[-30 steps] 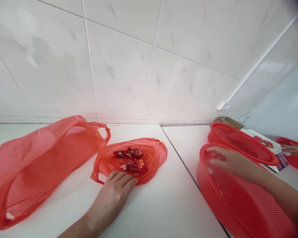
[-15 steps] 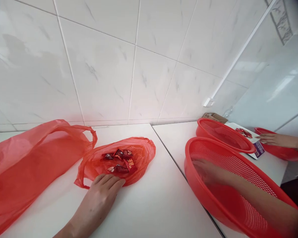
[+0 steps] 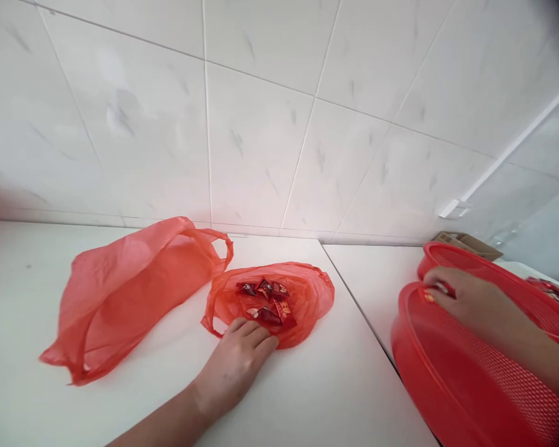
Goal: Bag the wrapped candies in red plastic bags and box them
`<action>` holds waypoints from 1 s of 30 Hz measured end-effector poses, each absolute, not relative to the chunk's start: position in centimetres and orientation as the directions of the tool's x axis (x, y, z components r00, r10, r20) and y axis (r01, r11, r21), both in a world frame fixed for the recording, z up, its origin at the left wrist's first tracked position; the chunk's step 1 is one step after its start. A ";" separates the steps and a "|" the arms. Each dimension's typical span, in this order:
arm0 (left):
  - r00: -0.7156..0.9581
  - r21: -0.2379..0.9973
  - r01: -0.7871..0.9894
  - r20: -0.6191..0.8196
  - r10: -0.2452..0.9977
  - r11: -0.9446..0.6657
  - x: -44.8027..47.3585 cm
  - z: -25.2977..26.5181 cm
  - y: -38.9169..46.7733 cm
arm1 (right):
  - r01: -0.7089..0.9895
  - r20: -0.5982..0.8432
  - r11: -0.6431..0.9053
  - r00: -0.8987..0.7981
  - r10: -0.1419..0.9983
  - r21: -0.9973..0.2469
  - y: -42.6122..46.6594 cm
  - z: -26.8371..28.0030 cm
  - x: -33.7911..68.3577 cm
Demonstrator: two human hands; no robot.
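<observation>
A red plastic bag (image 3: 314,295) lies on the white table with its mouth spread, and several small red wrapped snack packets (image 3: 283,310) sit inside it. My left hand (image 3: 242,354) is at the bag's near edge, fingers curled over the plastic. To the right, my right hand (image 3: 470,301) is raised over the rim of a red mesh basket (image 3: 407,347). Its fingers are closed around a small red wrapped packet (image 3: 429,295), partly hidden and blurred. The bottom of the basket is out of sight.
A second red plastic bag (image 3: 135,292) lies crumpled at left. Behind the near basket stands another red basket (image 3: 552,307), with more red packets (image 3: 552,288) beyond it. A cardboard box (image 3: 475,245) is by the tiled wall (image 3: 261,155). A seam divides the tables.
My right hand has come up out of the near basket with a small packet in its fingers. My left hand stays at the bag's edge. The view has turned left.
</observation>
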State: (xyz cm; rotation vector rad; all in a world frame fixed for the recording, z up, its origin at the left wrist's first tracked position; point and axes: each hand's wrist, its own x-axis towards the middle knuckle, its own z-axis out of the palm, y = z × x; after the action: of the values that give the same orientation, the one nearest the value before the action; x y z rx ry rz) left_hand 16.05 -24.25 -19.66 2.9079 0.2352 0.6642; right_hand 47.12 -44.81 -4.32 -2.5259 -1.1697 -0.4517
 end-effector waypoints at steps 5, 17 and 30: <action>0.897 0.164 0.106 0.410 0.165 -0.981 16.0 -19.4 -24.4 | 0.883 0.455 -0.414 0.468 0.757 -0.221 -39.7 -1.9 41.8; 0.846 0.098 0.068 0.521 0.109 -0.993 15.8 -19.0 -24.2 | 0.967 0.215 -0.162 0.203 0.955 -0.196 -28.0 -6.8 34.8; 0.470 0.207 0.423 0.782 0.409 -0.882 13.2 -18.1 -21.2 | 0.776 0.369 -0.484 0.622 0.691 -0.404 -31.5 -13.8 38.5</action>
State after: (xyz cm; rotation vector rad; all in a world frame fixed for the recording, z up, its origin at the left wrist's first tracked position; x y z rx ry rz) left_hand 13.18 -21.23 -18.09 2.7070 0.7654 1.4333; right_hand 38.51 -31.46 -13.81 -2.3068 -1.1496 -0.2102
